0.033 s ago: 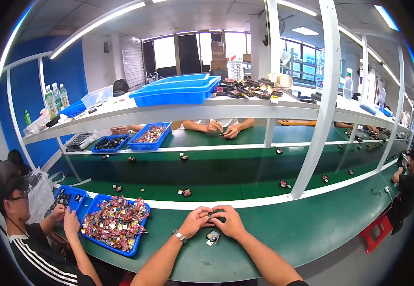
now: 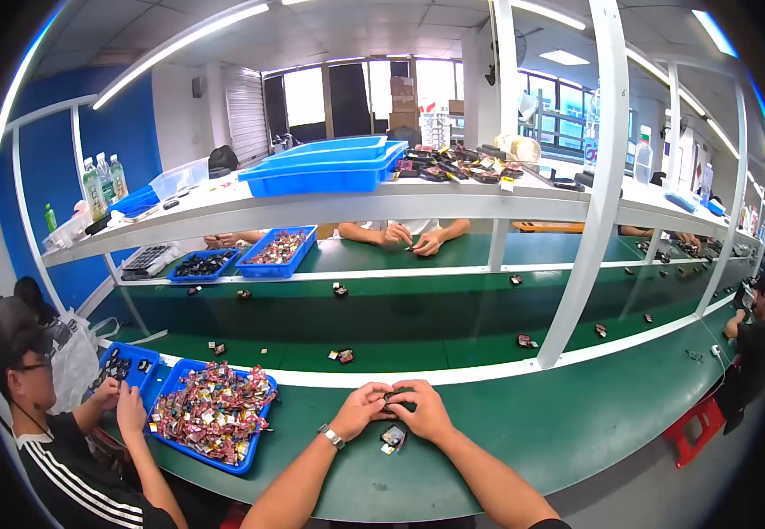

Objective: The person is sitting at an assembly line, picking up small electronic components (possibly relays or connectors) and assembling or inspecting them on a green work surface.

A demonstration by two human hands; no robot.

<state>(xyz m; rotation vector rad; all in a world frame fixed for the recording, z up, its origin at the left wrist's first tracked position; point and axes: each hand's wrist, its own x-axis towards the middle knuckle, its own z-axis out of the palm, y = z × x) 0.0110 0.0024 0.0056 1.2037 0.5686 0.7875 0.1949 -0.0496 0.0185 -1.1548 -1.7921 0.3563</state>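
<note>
My left hand (image 2: 362, 411) and my right hand (image 2: 424, 409) meet over the green table. Their fingers are closed round a small dark piece (image 2: 389, 398), mostly covered by the fingertips, so its exact kind does not show. Just below them on the table lies a small electronic part (image 2: 392, 438) with grey, white and yellow bits. To the left of my hands stands a blue tray (image 2: 270, 413) heaped with small red, white and yellow parts (image 2: 211, 410).
A co-worker (image 2: 39, 423) sits at the left by a second blue tray (image 2: 143, 375) of black pieces. A white post (image 2: 576, 291) rises from the white rail (image 2: 479, 374) beyond my hands. Small parts (image 2: 342, 356) dot the green belt. Overhead runs a loaded shelf (image 2: 453, 208).
</note>
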